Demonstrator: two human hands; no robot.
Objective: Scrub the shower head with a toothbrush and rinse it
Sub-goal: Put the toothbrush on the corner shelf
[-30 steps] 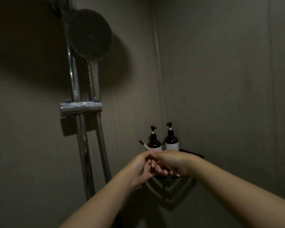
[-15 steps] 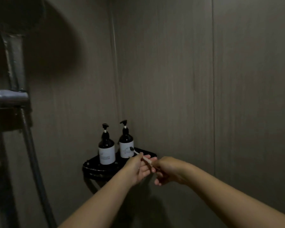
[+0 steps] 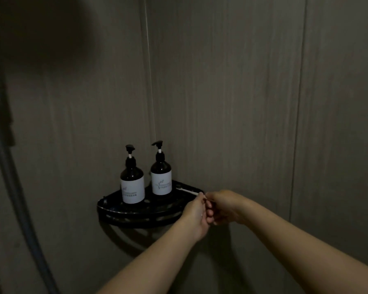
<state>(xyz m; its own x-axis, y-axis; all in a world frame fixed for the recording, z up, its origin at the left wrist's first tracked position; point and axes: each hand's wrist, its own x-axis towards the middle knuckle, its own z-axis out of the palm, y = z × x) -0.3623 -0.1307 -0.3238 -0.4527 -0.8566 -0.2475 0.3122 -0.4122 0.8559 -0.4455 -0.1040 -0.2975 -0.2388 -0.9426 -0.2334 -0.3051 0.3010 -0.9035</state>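
Plainly, the left grip (image 3: pixel 197 213) is curled round the white handle of the toothbrush (image 3: pixel 189 192), which juts up and to the left over the right end of the black corner shelf (image 3: pixel 125 211); whether it touches the rim is unclear. The right grip (image 3: pixel 223 206) meets the left one from the right, fingers curled against it, and in this dim light I cannot tell whether it pinches the handle too. On the shelf stand two dark pump bottles with white labels, the left bottle (image 3: pixel 132 183) just beside the right bottle (image 3: pixel 160 177), which sits deeper in the corner. A metal shower hose (image 3: pixel 15 187) hangs at the far left.
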